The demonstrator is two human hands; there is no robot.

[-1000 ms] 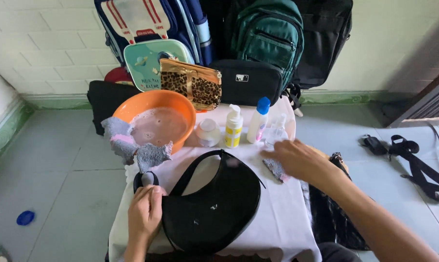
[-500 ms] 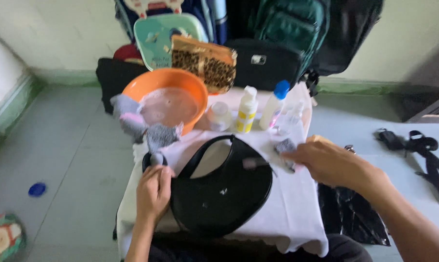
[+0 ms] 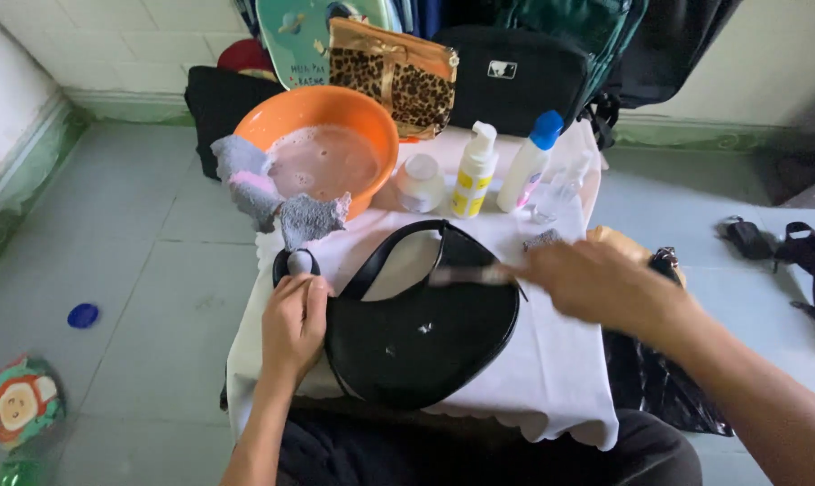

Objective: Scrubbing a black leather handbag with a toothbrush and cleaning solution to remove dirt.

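A black half-moon handbag lies on a small table covered with a white cloth. My left hand presses on the bag's left end, beside its strap ring. My right hand is over the bag's right edge and holds a thin brush-like tool, blurred by motion, across the top of the bag. The bag's strap arches up toward the bottles.
An orange basin of soapy water with grey cloths on its rim stands at the table's back left. A small jar, a pump bottle, a blue-capped bottle and a clear sprayer line the back. Bags lean against the wall.
My right hand moved left from the table's right side onto the bag, bringing the thin tool over it. My left hand stayed on the bag's left end.
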